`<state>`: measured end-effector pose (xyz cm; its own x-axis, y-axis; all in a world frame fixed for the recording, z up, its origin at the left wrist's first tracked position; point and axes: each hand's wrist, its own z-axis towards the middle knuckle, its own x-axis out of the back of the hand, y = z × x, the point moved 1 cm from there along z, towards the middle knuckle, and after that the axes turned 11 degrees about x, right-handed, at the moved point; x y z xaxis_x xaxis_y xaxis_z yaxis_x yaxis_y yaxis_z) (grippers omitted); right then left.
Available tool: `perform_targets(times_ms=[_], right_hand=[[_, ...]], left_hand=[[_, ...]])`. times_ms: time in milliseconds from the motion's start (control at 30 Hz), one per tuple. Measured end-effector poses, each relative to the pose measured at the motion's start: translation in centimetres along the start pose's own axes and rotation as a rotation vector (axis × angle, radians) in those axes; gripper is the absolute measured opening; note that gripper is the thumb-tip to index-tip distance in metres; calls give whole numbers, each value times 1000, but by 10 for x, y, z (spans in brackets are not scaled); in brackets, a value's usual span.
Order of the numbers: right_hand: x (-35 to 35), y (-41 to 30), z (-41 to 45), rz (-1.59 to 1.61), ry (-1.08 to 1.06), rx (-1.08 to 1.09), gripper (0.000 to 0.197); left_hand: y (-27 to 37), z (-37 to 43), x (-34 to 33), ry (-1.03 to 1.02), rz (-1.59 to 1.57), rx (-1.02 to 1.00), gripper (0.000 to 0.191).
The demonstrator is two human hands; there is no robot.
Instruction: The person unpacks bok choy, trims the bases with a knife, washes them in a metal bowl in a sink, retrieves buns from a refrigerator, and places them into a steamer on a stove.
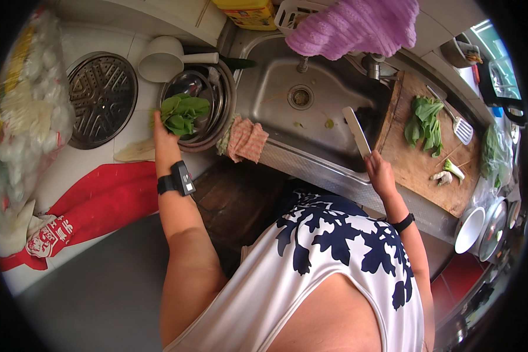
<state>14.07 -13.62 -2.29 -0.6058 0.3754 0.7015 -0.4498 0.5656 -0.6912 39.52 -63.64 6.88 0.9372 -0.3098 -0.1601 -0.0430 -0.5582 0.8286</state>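
My left hand [164,130] is at the left, gripping a bunch of leafy greens [183,112] above the stacked metal bowls [222,94]. In my right hand [378,172] is a knife [356,132], its broad pale blade reaching over the right side of the steel sink. More leafy greens [424,123] lie on the wooden cutting board [396,158], beside a slotted metal spatula [462,130]. Cut pale stem ends [453,170] rest lower on the board.
The sink [273,79] holds a few leaf scraps. A pink cloth [246,140] hangs over its front left edge. A white ladle-like dipper [162,59], a perforated metal steamer plate [102,100] and a red cloth [110,202] lie left. A white bowl [470,230] stands right.
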Motion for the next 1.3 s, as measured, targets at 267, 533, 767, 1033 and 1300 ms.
perform_targets(times_ms=[267, 533, 767, 1033, 1300], right_hand=[[-10, -14, 12, 26, -32, 1, 22], [-11, -23, 14, 55, -30, -32, 22], [15, 0, -4, 487, 80, -337, 22], [30, 113, -57, 289, 266, -197, 25], [41, 93, -58, -64, 415, -106, 23]], left_hand=[[-31, 22, 18, 117, 1104, -110, 73], [-36, 33, 16, 86, 1184, -364, 68], [-22, 52, 22, 169, -253, 287, 47], [-18, 55, 66, 109, -433, 242, 49], [-25, 12, 81, 98, -455, 129, 50]])
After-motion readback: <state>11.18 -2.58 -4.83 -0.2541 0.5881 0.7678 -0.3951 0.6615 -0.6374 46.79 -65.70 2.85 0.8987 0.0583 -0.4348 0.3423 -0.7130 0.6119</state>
